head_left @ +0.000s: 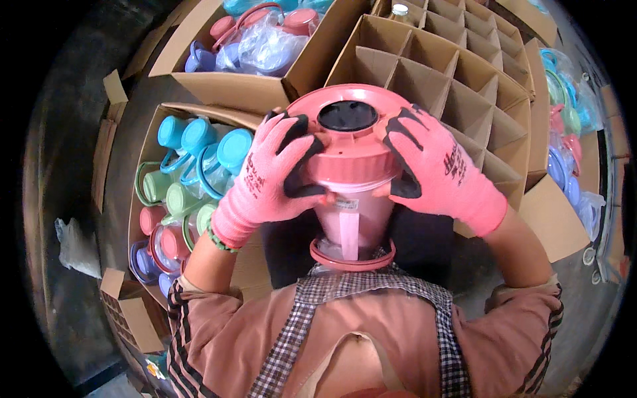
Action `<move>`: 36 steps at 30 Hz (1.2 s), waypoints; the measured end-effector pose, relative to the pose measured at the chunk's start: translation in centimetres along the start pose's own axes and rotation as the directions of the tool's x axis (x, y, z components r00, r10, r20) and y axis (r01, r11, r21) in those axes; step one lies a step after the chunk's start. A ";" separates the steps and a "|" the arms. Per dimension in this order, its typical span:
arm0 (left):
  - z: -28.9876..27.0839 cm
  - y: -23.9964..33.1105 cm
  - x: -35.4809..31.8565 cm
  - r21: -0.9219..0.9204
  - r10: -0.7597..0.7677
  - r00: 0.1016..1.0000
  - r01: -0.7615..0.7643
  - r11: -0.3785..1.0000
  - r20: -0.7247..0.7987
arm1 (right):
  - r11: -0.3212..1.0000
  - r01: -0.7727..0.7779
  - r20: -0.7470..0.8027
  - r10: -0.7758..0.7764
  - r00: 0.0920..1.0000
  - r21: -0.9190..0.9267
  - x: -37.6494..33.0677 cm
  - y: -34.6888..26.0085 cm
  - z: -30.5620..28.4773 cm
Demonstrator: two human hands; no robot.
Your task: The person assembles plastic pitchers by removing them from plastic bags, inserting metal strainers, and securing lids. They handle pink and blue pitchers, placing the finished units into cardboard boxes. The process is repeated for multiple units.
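Observation:
In front of my chest stands a pink plastic thermos jug (355, 169), apparently upside down. Its wide reddish-pink base ring faces up, with a round black opening (348, 116) in the middle. Below the ring the paler pink body narrows toward a reddish-pink loop handle (352, 264). My left hand (265, 176), in a pink glove with black palm and fingertips, grips the left side of the base ring. On the opposite side my right hand (444, 169), gloved alike, clasps the ring with fingers on top and thumb underneath.
At the left, a carton (149, 199) holds blue, green, pink and purple jug parts. Another carton (232, 93) with wrapped pink and purple parts stands at the far left. A divided cardboard box (424, 86) fills the far right, beside more bagged coloured parts (564, 152).

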State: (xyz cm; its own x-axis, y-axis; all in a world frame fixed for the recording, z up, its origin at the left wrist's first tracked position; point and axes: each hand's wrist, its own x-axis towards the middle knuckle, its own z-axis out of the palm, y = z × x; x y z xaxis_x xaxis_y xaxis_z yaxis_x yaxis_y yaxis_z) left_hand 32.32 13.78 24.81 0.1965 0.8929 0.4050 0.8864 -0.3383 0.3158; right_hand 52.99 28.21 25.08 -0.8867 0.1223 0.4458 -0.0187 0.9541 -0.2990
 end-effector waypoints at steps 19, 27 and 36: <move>-1.4 -3.5 -0.2 -0.292 -0.012 0.999 0.026 0.956 0.051 | 0.994 0.105 -0.015 -0.106 0.994 -0.023 -0.2 0.6 -0.7; 3.6 -7.8 -1.6 -0.382 -0.032 0.994 -0.009 0.924 -0.100 | 0.996 0.058 -0.077 -0.064 0.995 -0.074 -0.6 1.1 0.8; 1.9 -4.3 -2.2 -0.252 0.055 0.993 -0.080 0.964 -0.102 | 0.998 0.027 -0.074 -0.031 0.997 -0.056 0.8 -1.3 0.7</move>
State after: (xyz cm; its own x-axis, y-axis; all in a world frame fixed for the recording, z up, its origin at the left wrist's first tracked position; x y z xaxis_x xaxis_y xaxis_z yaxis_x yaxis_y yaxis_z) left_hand 28.90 13.81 20.96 0.2016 0.8380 0.5071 0.7337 -0.4722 0.4886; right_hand 52.00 26.90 25.21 -0.8494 0.1124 0.5157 -0.0168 0.9708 -0.2392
